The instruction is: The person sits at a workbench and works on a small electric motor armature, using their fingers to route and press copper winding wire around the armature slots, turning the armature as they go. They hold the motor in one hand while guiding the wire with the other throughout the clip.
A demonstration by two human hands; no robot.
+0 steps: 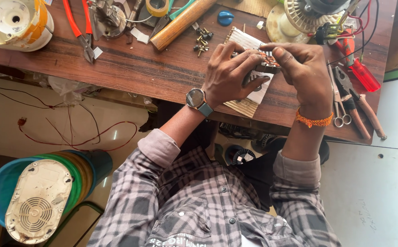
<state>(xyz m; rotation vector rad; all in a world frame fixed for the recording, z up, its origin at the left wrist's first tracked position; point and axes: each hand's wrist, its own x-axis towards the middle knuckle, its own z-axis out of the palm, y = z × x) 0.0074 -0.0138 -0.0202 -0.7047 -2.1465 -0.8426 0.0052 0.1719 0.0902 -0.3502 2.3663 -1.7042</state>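
Observation:
My left hand [231,75], with a watch on its wrist, and my right hand [302,68], with an orange thread band, meet over the wooden workbench [144,68]. Together they hold a small dark part wound with copper wire [269,59]. The right thumb and fingers pinch its top, and the left fingers curl around its side. Under the hands lies a piece of corrugated card and white paper [242,40]. Most of the part is hidden by my fingers.
Red-handled pliers [81,32], a wooden hammer handle [180,23], several loose screws [201,41] and a tape roll [157,6] lie at the back. A red screwdriver [361,73], scissors and cutters [350,98] sit right. A fan motor [308,13] and a white housing [14,20] stand behind.

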